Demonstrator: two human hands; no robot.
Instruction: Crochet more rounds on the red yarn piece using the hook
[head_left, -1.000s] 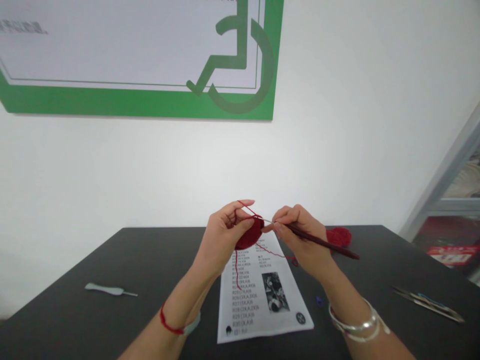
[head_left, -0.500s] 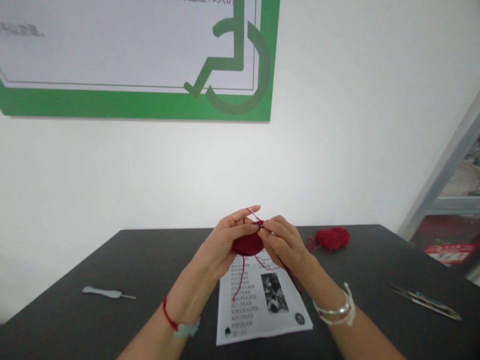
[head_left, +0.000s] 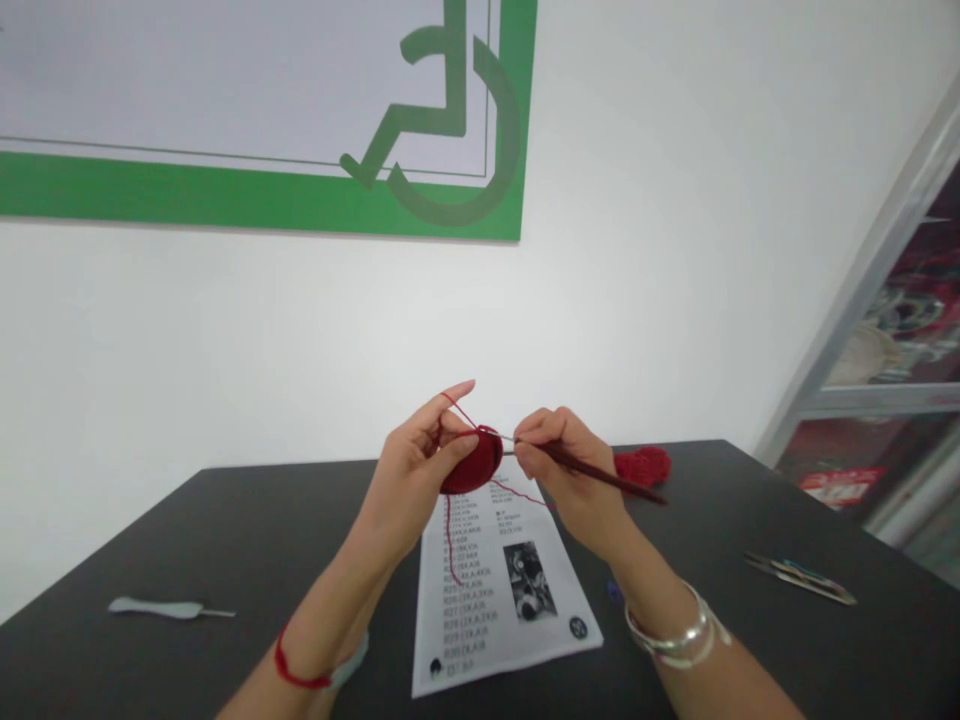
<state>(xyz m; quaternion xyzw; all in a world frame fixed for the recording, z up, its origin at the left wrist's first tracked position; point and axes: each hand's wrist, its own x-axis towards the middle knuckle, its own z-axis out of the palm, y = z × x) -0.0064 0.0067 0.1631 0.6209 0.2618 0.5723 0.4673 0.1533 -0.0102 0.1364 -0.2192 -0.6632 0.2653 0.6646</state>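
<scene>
A small dark red crochet piece point(head_left: 471, 465) is pinched in my left hand point(head_left: 409, 465), thumb on its near side. Red yarn point(head_left: 459, 408) runs taut over my raised left forefinger to the top edge of the piece. My right hand point(head_left: 566, 470) is closed around a crochet hook point(head_left: 600, 472) with a dark brown handle. The hook's thin metal shaft reaches left to the upper edge of the piece, where its tip meets the stitches. A loose yarn tail point(head_left: 450, 540) hangs below over the printed sheet point(head_left: 510, 650).
A red yarn ball point(head_left: 643, 466) lies behind my right hand. At the left is a pale-handled hook point(head_left: 169, 608); at the right, metal tweezers point(head_left: 799, 577). All rest on the black table point(head_left: 285, 530) against a white wall point(head_left: 300, 330) with a green-framed sign point(head_left: 262, 205).
My right hand has drawn away from my left and turned, so the brown handle now shows. The crochet piece is more exposed. The whole view has shifted slightly to the right.
</scene>
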